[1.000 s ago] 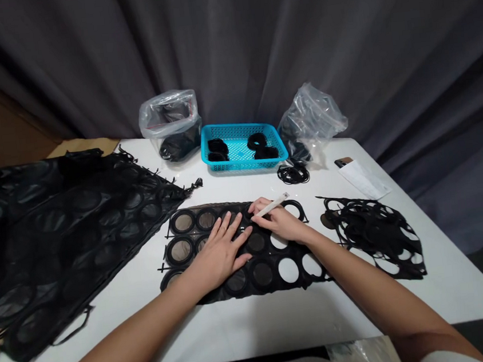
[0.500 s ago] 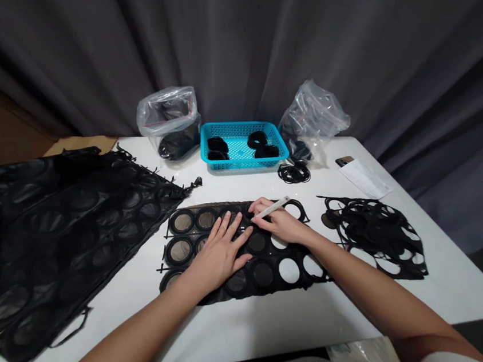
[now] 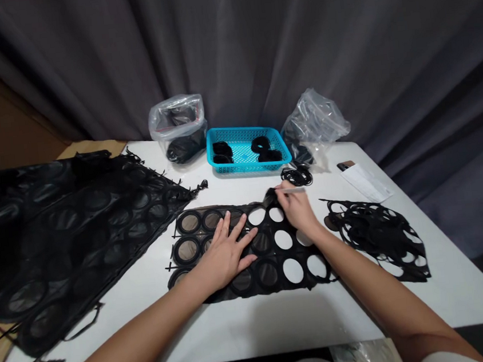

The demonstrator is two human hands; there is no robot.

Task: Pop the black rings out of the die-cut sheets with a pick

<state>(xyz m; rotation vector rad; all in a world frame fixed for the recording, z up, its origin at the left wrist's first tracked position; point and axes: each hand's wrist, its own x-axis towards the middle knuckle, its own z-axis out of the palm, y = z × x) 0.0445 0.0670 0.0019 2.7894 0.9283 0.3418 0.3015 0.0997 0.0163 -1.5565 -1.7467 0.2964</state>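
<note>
A black sheet point(image 3: 235, 282) with rows of round rings lies flat on the table. Some of its rings still hold dark, thin discs, while several to the right are open holes showing white. My left hand point(image 3: 227, 254) presses on the sheet, palm down with fingers spread. At the sheet's far edge, my right hand point(image 3: 298, 209) is closed around a slim pale pen-like tool point(image 3: 293, 190), whose exact kind I cannot make out. A small black piece point(image 3: 271, 197) hangs at its fingertips, lifted off the ring beside it.
On the left lies a large black ringed sheet point(image 3: 71, 250). Behind are a blue basket point(image 3: 286, 162) with black ring bundles and two clear plastic bags point(image 3: 179, 124). A loop bundle point(image 3: 296, 176), a cut-out sheet heap point(image 3: 377, 236), a phone point(image 3: 345, 165) and white paper point(image 3: 366, 182) lie right.
My right hand has moved right and away from me with the tool, raising a black piece. The ring it left now shows a white hole. My left hand stays on the sheet.
</note>
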